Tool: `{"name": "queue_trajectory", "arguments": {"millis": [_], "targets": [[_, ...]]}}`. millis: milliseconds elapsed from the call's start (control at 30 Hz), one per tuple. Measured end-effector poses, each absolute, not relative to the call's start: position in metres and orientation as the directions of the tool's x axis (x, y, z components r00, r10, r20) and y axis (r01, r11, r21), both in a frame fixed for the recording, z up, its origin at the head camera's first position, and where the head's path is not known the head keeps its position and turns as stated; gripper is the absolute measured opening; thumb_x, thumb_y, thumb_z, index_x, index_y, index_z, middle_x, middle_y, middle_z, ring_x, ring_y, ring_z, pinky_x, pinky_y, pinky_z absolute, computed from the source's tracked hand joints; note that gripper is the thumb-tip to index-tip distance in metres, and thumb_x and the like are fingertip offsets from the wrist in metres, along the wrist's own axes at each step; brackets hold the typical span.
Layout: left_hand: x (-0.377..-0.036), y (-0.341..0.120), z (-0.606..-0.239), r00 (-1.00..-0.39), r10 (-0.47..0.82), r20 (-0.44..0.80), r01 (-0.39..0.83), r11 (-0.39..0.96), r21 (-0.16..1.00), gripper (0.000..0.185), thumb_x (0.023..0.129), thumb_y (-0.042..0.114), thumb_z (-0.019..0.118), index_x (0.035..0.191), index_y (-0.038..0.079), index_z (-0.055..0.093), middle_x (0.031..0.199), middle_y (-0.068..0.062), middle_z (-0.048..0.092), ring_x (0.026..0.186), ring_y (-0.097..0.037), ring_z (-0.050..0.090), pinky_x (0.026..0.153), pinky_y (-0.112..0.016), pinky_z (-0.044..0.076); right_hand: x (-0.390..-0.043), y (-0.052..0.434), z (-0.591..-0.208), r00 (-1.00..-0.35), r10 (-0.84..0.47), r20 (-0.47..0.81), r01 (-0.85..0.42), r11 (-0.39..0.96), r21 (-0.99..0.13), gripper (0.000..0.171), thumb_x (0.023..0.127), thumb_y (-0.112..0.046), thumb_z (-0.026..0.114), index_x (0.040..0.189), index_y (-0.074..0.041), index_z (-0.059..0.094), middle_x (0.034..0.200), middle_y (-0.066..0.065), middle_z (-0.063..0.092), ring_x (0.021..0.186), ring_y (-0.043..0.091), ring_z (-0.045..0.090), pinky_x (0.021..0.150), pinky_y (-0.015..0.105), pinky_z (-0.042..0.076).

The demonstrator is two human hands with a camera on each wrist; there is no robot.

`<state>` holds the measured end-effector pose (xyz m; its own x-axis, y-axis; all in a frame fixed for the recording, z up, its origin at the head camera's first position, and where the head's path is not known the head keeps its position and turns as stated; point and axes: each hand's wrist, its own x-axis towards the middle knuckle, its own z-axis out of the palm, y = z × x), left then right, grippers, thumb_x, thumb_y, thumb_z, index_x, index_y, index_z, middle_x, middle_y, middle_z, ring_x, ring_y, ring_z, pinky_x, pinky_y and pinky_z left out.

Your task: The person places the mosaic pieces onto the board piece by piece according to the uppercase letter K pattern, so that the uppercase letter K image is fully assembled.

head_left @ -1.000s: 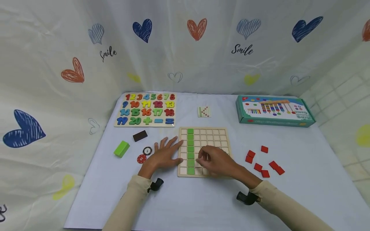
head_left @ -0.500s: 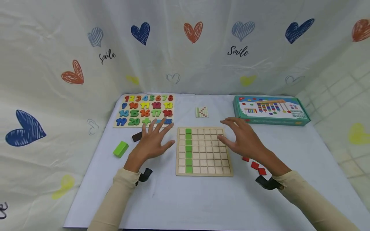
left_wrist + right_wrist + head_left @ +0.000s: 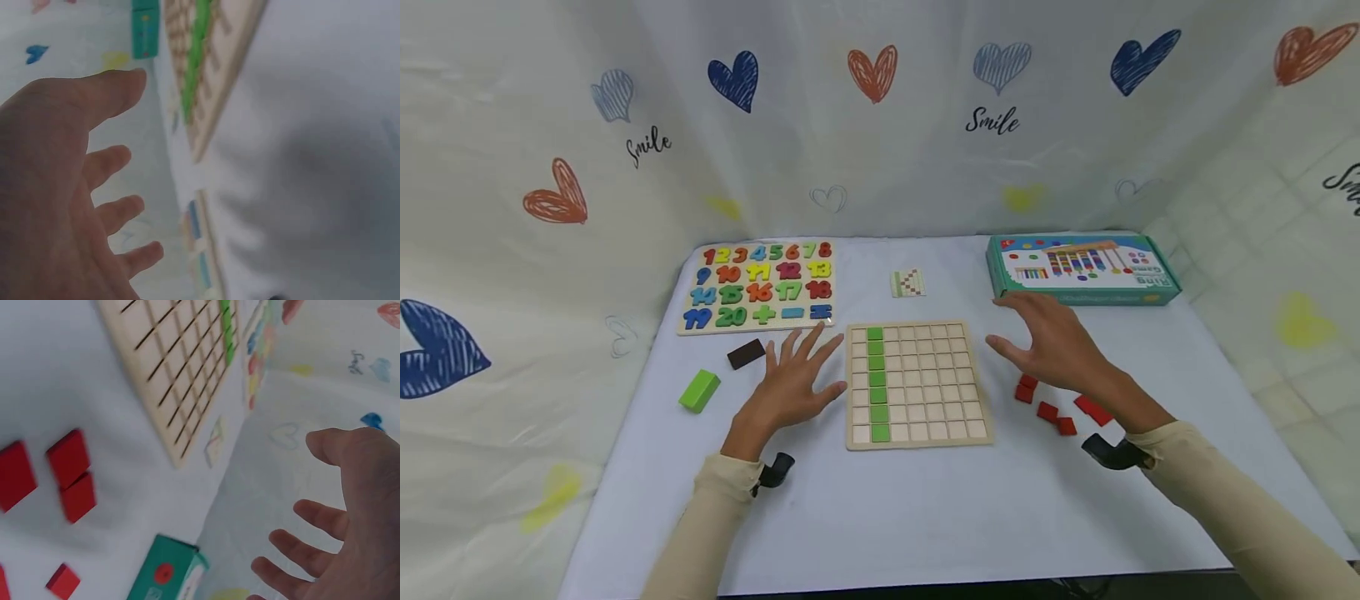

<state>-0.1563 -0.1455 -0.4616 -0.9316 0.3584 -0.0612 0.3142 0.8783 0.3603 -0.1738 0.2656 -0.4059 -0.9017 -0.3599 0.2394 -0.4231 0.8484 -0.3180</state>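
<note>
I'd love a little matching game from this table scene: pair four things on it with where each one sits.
Things:
1. flat red square tiles
2. green rectangular block
3. teal cardboard game box
4. colourful number puzzle board

Places:
A. far right of the table
B. far left, behind the left hand
C. near left, beside a dark brown block
D. right of the wooden grid board, under the right hand

Pairs: 1-D, 2-C, 3-A, 4-B
</note>
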Motion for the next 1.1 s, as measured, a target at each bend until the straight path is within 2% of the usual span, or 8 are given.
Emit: {"name": "queue_trajectory", "arguments": {"millis": [267, 500, 733, 933, 1100], "targets": [[-0.157, -0.142, -0.494, -0.907, 0.386, -0.169, 0.27, 0.841, 0.468, 0.077, 0.102, 0.046, 0.067, 0.169, 0.026, 0.032, 0.178, -0.008, 0.016, 0.162, -0.045, 0.008, 0.122, -0.078, 0.002, -0.189, 0.301, -0.422, -0.961, -0.277, 0.006, -0.264, 0.909, -0.322, 0.063, 0.098, -0.036, 0.075, 0.149, -0.004, 0.056, 0.154, 0.027, 0.051, 0.14, 0.051, 0.046, 0.106, 0.074, 0.043], [-0.157, -0.142, -0.496, -0.91, 0.368, -0.192, 0.242, 0.847, 0.474, 0.075, 0.103, 0.047, 0.065, 0.168, 0.025, 0.035, 0.178, -0.009, 0.018, 0.163, -0.044, 0.006, 0.122, -0.077, 0.002, -0.199, 0.334, -0.441, -0.944, -0.261, -0.202, -0.2, 0.939, -0.281, 0.061, 0.094, -0.032, 0.079, 0.141, 0.002, 0.061, 0.143, 0.035, 0.054, 0.13, 0.054, 0.051, 0.097, 0.071, 0.052], [-0.158, -0.139, -0.495, -0.908, 0.368, -0.199, 0.238, 0.845, 0.479, 0.076, 0.103, 0.048, 0.065, 0.168, 0.026, 0.034, 0.179, -0.007, 0.016, 0.163, -0.044, 0.004, 0.123, -0.077, 0.001, -0.203, 0.36, -0.448, -0.919, -0.243, -0.312, -0.147, 0.942, -0.3, 0.047, 0.088, -0.023, 0.085, 0.122, 0.005, 0.068, 0.117, 0.026, 0.065, 0.108, 0.042, 0.06, 0.082, 0.057, 0.06], [-0.158, -0.137, -0.499, -0.906, 0.378, -0.19, 0.242, 0.831, 0.502, 0.076, 0.102, 0.046, 0.066, 0.168, 0.026, 0.034, 0.178, -0.004, 0.018, 0.163, -0.044, 0.002, 0.121, -0.079, -0.001, -0.201, 0.368, -0.449, -0.907, -0.223, -0.359, -0.083, 0.927, -0.365, 0.042, 0.091, -0.022, 0.084, 0.114, 0.005, 0.063, 0.107, 0.018, 0.068, 0.098, 0.034, 0.06, 0.077, 0.048, 0.058], [-0.16, -0.136, -0.507, -0.898, 0.397, -0.188, 0.256, 0.82, 0.511, 0.074, 0.104, 0.046, 0.064, 0.169, 0.028, 0.033, 0.179, 0.002, 0.017, 0.164, -0.041, 0.0, 0.121, -0.078, -0.004, -0.199, 0.367, -0.449, -0.912, -0.226, -0.342, -0.074, 0.911, -0.405, 0.032, 0.092, -0.019, 0.082, 0.109, 0.001, 0.062, 0.101, 0.012, 0.067, 0.094, 0.03, 0.058, 0.072, 0.039, 0.053]]}}
